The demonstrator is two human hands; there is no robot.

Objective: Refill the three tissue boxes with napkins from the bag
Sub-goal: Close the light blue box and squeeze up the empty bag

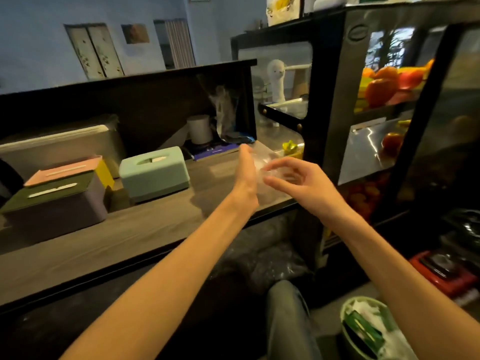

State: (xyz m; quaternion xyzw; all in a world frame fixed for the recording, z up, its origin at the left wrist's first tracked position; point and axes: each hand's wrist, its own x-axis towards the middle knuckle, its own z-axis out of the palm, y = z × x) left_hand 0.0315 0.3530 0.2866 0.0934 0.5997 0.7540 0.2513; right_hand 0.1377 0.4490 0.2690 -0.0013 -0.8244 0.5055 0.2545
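Three tissue boxes stand on the wooden counter point(130, 229): a mint green box point(155, 174) in the middle, a purple box with a dark green lid point(54, 201) at the left, and a pink-lidded box point(65, 168) behind it. A white napkin edge shows in each slot. At the counter's right end a clear plastic bag point(261, 159) sits blurred between my hands. My left hand point(246, 175) lies with straight fingers against its left side. My right hand point(293, 178) curls its fingers and thumb round the bag's right side. What the bag holds cannot be made out.
A steel container point(59, 146) and a white cup stack point(199, 128) stand against the dark back panel. A glass display case with fruit point(384, 87) rises at the right. Below the counter are a green bin with trash point(363, 331) and a black sack point(267, 255).
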